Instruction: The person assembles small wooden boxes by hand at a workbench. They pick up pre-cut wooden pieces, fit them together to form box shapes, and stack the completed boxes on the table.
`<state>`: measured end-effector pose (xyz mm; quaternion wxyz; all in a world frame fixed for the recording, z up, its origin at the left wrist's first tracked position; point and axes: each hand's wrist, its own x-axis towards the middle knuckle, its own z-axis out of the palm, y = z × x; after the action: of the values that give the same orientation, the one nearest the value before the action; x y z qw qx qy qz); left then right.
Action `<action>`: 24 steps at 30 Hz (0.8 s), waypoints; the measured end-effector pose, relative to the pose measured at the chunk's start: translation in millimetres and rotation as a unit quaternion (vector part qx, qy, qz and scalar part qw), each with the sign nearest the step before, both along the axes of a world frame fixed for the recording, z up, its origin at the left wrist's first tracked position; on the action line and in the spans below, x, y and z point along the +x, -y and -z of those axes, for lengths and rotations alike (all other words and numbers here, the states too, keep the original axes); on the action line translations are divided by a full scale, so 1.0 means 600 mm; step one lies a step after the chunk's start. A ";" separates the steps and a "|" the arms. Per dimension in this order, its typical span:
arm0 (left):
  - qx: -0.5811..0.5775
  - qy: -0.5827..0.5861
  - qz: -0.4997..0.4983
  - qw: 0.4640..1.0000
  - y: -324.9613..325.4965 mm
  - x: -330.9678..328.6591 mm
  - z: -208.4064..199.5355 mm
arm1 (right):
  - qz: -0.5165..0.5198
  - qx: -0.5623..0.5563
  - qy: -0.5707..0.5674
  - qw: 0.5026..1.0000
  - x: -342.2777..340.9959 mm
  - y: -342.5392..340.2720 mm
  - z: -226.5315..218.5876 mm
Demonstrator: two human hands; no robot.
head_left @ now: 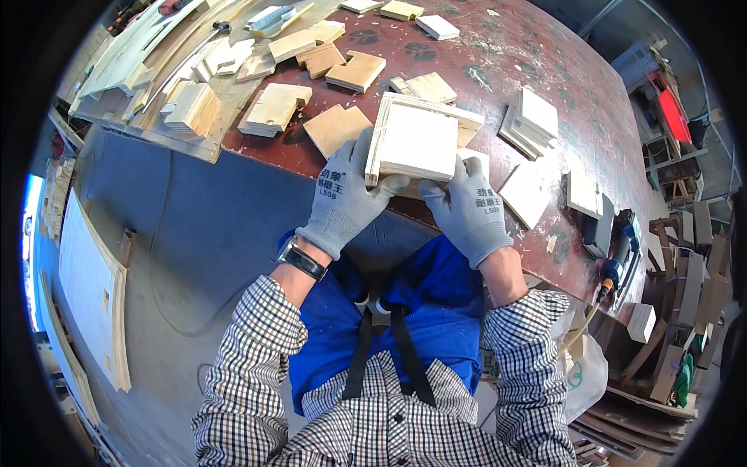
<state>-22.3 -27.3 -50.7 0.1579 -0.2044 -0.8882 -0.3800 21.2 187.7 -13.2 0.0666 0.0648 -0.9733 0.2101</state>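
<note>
My left hand (342, 191), in a grey work glove, grips the left side of a white-faced plywood block (419, 142). Its thumb presses on the near left corner. At the near right corner my gloved right hand (471, 208) closes on the same block, thumb along the front edge. The block looks like a square of stacked layers, with a plywood strip along its left side and another along its far side. It is held tilted at the table's near edge. The fingers beneath it are hidden. Next to it lies a notched brown plywood piece (336, 128).
The dark red table (475, 47) bears several notched plywood pieces (274, 107). White-faced pieces (537, 117) are stacked at right. A corded power tool (620, 253) lies at the table's right edge. Large panels (93, 280) lean at far left. Wood offcuts (692, 280) fill the right side.
</note>
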 end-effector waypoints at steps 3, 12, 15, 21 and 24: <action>0.001 0.006 0.007 1.000 -0.006 0.000 0.002 | -0.005 0.046 -0.070 0.996 0.004 0.001 0.016; 0.016 -0.008 0.017 1.000 0.003 0.004 -0.006 | 0.016 0.017 -0.024 0.999 0.003 0.008 -0.002; 0.104 0.065 0.050 0.991 0.001 0.001 -0.041 | 0.013 0.004 -0.034 0.999 -0.014 -0.010 0.009; 0.033 0.039 0.000 0.999 -0.003 -0.003 -0.015 | 0.038 0.053 0.039 0.997 -0.009 0.018 -0.016; 0.043 0.049 0.013 0.998 -0.003 -0.004 -0.017 | 0.043 0.075 0.052 0.995 -0.011 0.016 -0.016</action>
<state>-24.6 -25.7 -40.2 0.1175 -0.1902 -0.8747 -0.4299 14.6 178.0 -3.4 0.0202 0.0165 -0.9903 0.1367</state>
